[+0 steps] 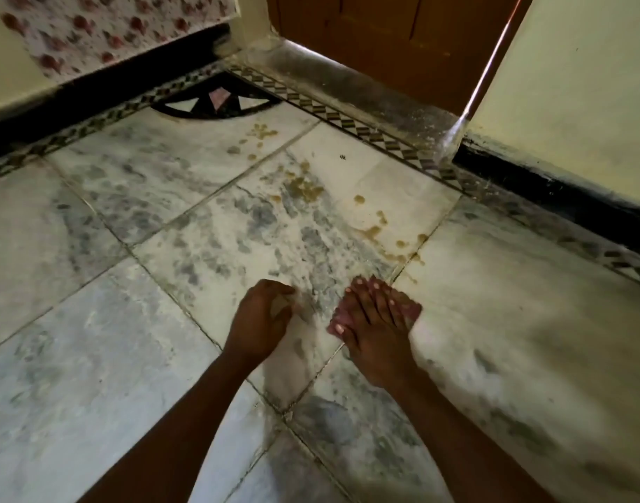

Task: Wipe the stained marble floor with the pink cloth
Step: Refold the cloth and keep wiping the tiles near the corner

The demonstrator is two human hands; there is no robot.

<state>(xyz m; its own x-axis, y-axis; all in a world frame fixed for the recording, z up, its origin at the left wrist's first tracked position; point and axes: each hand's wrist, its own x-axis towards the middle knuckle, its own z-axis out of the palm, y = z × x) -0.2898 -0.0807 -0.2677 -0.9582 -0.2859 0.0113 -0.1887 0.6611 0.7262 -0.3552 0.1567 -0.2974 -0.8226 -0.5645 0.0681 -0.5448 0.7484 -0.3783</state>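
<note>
Item: pink cloth (405,309), lying flat on the marble floor (129,303). My right hand (374,330) presses it down, fingers spread and extended, palm on top, not clenched.
Item: my left hand (260,321), just beside the cloth, curled loosely with knuckles up; whether it grips anything I cannot tell.
Item: yellow-brown stains (304,188), beyond the cloth, scattered toward the patterned border strip (365,130).
Item: wooden door (383,41), beyond that strip, far from the cloth.

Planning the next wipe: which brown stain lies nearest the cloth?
The small streak just past the cloth, right of the tile joint; every other stain sits farther toward the door.
</note>
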